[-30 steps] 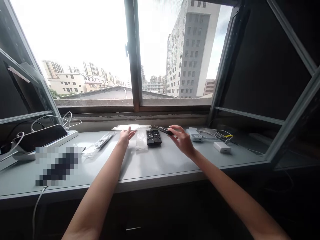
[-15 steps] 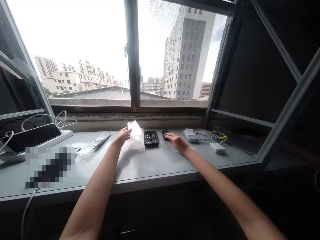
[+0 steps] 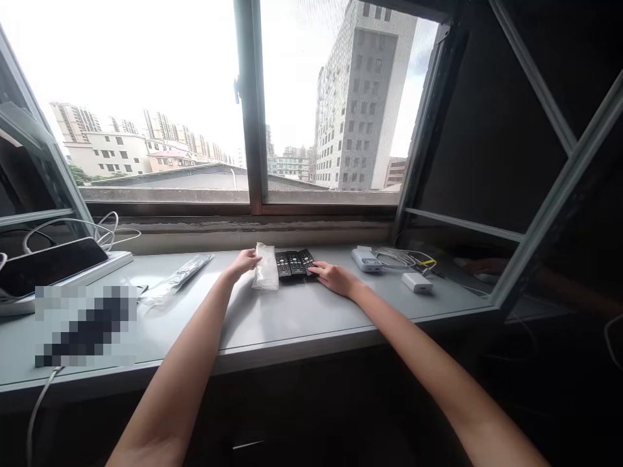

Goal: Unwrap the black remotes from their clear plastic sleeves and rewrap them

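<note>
Several black remote controls (image 3: 293, 263) lie side by side on the grey sill-top table (image 3: 292, 318) under the window. My right hand (image 3: 332, 277) rests with fingers stretched flat against the rightmost remote. To the left of the remotes lies a clear plastic bag (image 3: 265, 274). My left hand (image 3: 242, 263) touches the bag's left edge with its fingers curled toward it; whether it grips the bag is unclear.
Another bagged remote (image 3: 181, 277) lies further left. A dark phone (image 3: 48, 266) sits on a white stand with cables at far left. A power bank (image 3: 366, 260), white cables (image 3: 403, 258) and a white adapter (image 3: 416, 282) lie at right. An open window frame (image 3: 506, 214) juts in at right.
My right hand set a third remote down and pushed it against the other two. My left hand lifted the plastic bag, then laid it flat beside the remotes.
</note>
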Demonstrator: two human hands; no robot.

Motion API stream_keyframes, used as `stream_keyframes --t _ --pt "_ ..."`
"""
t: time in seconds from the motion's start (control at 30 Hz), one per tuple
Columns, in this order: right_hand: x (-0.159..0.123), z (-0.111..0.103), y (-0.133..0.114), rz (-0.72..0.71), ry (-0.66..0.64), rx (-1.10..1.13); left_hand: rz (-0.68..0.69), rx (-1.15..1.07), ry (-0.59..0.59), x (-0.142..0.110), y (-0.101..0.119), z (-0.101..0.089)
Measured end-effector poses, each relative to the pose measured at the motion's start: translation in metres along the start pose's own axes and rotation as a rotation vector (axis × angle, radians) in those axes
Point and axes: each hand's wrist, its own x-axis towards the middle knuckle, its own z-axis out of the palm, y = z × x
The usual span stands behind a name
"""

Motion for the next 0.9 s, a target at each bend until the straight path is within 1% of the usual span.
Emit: stream_keyframes --t 0.1,0.23,0.3,0.37,0.47,0.6,0.7,0.77,0.9 --pt "0.000 0.001 0.001 0.013 0.004 0.027 0.037 0.074 0.073 0.004 -0.003 0.001" --pt "0.000 0.002 0.004 0.021 0.026 0.077 0.110 0.301 0.156 0.005 -0.005 0.003" --pt "0.000 0.003 0.005 0.023 0.034 0.098 0.122 0.401 0.155 0.003 -0.005 0.005" --pt "0.000 0.003 0.005 0.030 0.035 0.120 0.128 0.470 0.127 0.002 -0.005 0.008" --pt "0.000 0.004 0.006 0.068 0.008 0.173 0.173 0.568 0.106 0.003 -0.006 0.011" --pt "-0.001 0.006 0.009 0.165 -0.040 0.200 0.220 0.701 0.167 0.005 -0.007 0.010" --pt "0.000 0.009 0.011 0.238 -0.068 0.224 0.175 0.716 0.254 0.006 -0.007 0.006" --pt "0.000 0.011 0.013 0.229 -0.078 0.246 0.102 0.664 0.284 0.007 -0.006 0.005" --pt "0.002 0.012 0.015 0.198 -0.065 0.258 -0.007 0.423 0.246 0.008 -0.006 0.008"
